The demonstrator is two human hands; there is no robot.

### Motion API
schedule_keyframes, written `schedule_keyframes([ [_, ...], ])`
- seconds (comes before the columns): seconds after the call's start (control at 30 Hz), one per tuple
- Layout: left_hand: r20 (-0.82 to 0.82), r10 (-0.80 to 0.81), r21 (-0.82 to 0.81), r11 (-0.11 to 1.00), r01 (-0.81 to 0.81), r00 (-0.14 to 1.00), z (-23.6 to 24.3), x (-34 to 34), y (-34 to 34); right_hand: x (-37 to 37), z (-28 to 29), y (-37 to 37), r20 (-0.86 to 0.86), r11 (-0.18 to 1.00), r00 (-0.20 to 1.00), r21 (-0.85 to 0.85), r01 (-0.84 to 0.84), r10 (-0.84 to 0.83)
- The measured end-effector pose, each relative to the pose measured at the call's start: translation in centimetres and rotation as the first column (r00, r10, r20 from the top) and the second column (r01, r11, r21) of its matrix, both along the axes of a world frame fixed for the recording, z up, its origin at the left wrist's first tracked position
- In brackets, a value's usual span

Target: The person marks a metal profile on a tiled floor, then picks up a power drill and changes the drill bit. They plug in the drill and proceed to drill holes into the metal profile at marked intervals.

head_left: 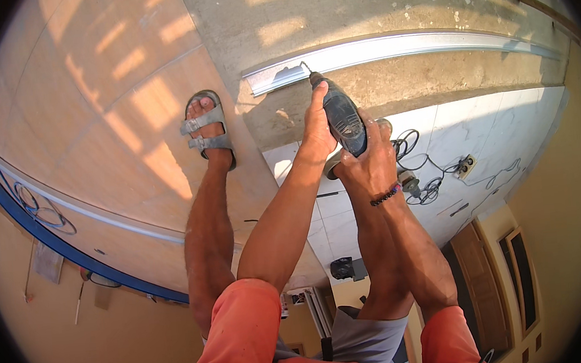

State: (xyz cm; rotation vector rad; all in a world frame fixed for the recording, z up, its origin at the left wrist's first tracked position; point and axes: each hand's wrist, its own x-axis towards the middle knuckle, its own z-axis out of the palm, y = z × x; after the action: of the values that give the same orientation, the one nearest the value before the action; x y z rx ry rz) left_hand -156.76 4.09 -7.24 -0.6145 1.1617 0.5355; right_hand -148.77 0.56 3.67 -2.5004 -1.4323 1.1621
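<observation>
Both my hands are closed round a dark power drill, dusty on its body. My left hand holds its front part, the thumb lying along the side near the chuck. At the rear, my right hand wraps the body; its grip underneath is hidden. The thin drill bit points at a long silvery metal channel lying on the rough concrete. The tip is at the channel's near edge, close to its left end; whether it touches the metal I cannot tell.
To the right, black cables and a socket block lie on white marbled tiles. My sandalled left foot stands on tan boards. A long blue beam runs along the left. A wooden bar lies far right.
</observation>
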Motion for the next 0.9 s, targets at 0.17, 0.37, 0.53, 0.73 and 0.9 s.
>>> schedule_keyframes([
  [0.17, 0.029, 0.004, 0.011, 1.0, -0.004, 1.0, -0.6, -0.3, -0.1, -0.6, 0.1, 0.6, 0.036, 0.999, 0.999, -0.029, -0.018, 0.019],
  [0.37, 0.048, 0.009, 0.018, 1.0, -0.01, 0.999, -1.4, -0.4, -0.6, -0.5, -0.2, 0.2, 0.007, 0.999, 1.0, -0.028, 0.022, -0.022],
  [0.53, 0.032, -0.01, 0.022, 1.0, 0.009, 0.999, -1.2, -0.3, -0.5, -0.6, -0.5, -0.2, 0.003, 0.999, 0.999, -0.011, 0.037, -0.037],
  [0.73, 0.048, -0.006, 0.039, 0.999, 0.005, 0.999, -1.5, -0.3, -0.6, -0.6, -0.6, -0.1, 0.028, 1.0, 0.999, 0.017, 0.017, -0.017],
  [0.9, 0.055, 0.023, 0.019, 1.0, -0.024, 0.998, -1.5, -0.4, -0.5, -0.7, -0.5, 0.4, 0.036, 0.999, 0.999, -0.05, 0.021, -0.019],
])
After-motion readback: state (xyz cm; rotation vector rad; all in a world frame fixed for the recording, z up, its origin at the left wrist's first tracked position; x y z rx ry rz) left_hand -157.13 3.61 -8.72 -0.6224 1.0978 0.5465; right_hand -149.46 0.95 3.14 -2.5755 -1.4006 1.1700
